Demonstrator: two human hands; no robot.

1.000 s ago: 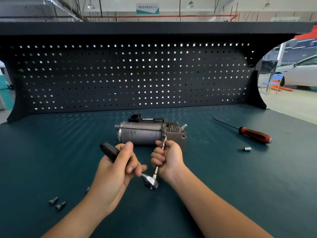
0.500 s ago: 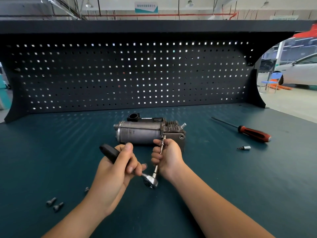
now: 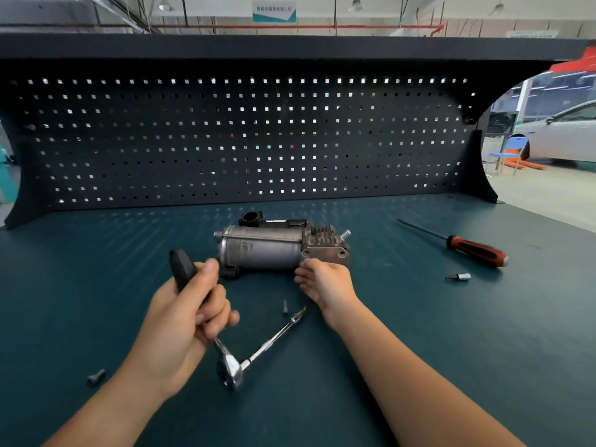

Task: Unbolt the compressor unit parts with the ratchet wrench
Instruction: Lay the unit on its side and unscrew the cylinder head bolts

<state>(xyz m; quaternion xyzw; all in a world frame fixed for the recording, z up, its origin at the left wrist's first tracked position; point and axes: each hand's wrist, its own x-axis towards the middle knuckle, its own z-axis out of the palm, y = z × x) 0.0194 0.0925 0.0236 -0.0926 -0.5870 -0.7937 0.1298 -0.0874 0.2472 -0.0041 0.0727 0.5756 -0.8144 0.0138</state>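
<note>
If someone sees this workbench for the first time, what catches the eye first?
The grey compressor unit lies mid-bench, below the dark pegboard. In front of it the left hand grips the ratchet wrench, and the right hand is at the unit's right end.

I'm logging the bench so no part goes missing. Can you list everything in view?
bench top: one, dark teal, underneath everything
pegboard: one, black, behind the bench top
compressor unit: one, grey metal, centre
ratchet wrench: one, black handle, silver head and extension, in front of the compressor unit
loose bolts: two, dark grey, one by the extension tip, one front left
screwdriver: one, red and black handle, right side
socket bit: one, silver, near the screwdriver
car: one, white, far right background
chair: one, blue, beside the car
left hand: one, grips the ratchet wrench handle
right hand: one, holds nothing, fingers at the compressor unit
</note>
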